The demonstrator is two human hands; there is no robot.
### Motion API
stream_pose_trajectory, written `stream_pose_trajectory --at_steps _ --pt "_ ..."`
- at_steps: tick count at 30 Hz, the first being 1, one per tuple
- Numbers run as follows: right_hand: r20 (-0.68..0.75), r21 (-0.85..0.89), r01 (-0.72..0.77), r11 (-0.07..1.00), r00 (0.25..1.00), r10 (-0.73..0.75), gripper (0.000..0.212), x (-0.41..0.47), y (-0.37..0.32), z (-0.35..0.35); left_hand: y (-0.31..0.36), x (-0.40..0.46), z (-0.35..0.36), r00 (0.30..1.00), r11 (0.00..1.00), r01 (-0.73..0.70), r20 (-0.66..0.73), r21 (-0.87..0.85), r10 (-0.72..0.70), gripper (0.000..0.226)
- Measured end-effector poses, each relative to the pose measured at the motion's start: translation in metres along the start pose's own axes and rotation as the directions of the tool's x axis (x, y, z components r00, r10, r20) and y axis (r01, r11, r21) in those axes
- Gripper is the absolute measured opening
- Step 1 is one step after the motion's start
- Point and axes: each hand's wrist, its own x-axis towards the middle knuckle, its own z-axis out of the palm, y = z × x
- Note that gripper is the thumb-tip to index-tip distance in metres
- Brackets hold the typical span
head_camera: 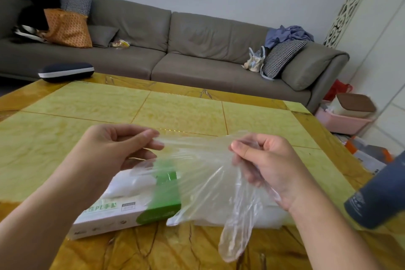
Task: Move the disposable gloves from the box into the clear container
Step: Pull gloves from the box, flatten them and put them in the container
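A thin clear disposable glove (206,173) is stretched in the air between both hands above the table. My left hand (116,149) pinches its left edge and my right hand (267,164) grips its right edge; its fingers hang down toward me. Below lies the white and green glove box (131,206), open on top with white gloves showing. To the right of the box, under the held glove, sits a low clear container (269,217) with a pale pile inside, largely veiled by the glove.
The yellow marble table (175,112) carries a dark glasses case (65,71) at its far left corner. A grey sofa (197,55) with cushions stands behind. A dark blue object (379,197) intrudes at the right edge. Bins sit on the floor at right.
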Motion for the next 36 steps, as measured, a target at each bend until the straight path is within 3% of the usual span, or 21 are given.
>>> stream_pose_trajectory --at_steps 4,6,8,10,12,14,19,26,29,32,36 --pt "-0.143 -0.041 -0.004 0.999 0.990 -0.002 0.015 0.005 0.004 -0.019 0.001 0.000 0.004 0.979 0.992 -0.128 -0.156 0.019 0.130 0.012" --pt "-0.219 -0.046 -0.026 0.999 0.976 0.016 0.017 0.008 0.008 -0.028 0.004 -0.006 0.011 0.921 0.940 -0.275 -0.223 0.203 0.318 0.009" --pt "-0.246 -0.075 -0.061 0.995 0.968 0.041 0.017 0.011 0.013 -0.033 0.011 -0.017 0.027 0.845 0.805 -0.454 -0.102 0.383 0.525 0.013" --pt "-0.237 -0.154 -0.104 0.983 0.969 0.066 0.017 0.012 0.017 -0.034 0.016 -0.028 0.055 0.811 0.681 -0.554 0.125 0.478 0.572 0.017" --pt "-0.210 -0.266 -0.121 0.956 0.975 0.065 0.020 0.012 0.021 -0.033 0.011 -0.027 0.089 0.809 0.537 -0.579 0.350 0.613 0.472 0.018" --pt "-0.185 -0.377 -0.127 0.917 0.981 0.060 0.021 0.011 0.023 -0.035 -0.007 -0.015 0.120 0.831 0.440 -0.556 0.470 0.706 0.297 0.022" --pt "-0.190 -0.549 -0.128 0.826 0.982 0.026 0.015 0.012 0.028 -0.044 -0.044 0.012 0.158 0.876 0.361 -0.421 0.476 0.832 -0.075 0.030" --pt "-0.226 -0.814 -0.147 0.561 0.971 -0.074 0.020 0.019 0.037 -0.051 -0.050 0.028 0.166 0.792 0.307 -0.391 0.487 0.867 -0.367 0.047" --pt "-0.225 -0.863 -0.141 0.486 0.967 -0.119 0.016 0.023 0.038 -0.052 -0.048 0.030 0.170 0.767 0.272 -0.383 0.468 0.883 -0.440 0.055" --pt "-0.230 -0.885 -0.157 0.439 0.966 -0.117 0.015 0.023 0.038 -0.051 -0.047 0.034 0.175 0.763 0.234 -0.390 0.455 0.891 -0.460 0.045" --pt "-0.224 -0.921 -0.161 0.354 0.964 -0.143 0.040 0.010 0.021 -0.045 -0.051 0.035 0.181 0.791 0.203 -0.391 0.441 0.898 -0.424 0.036"
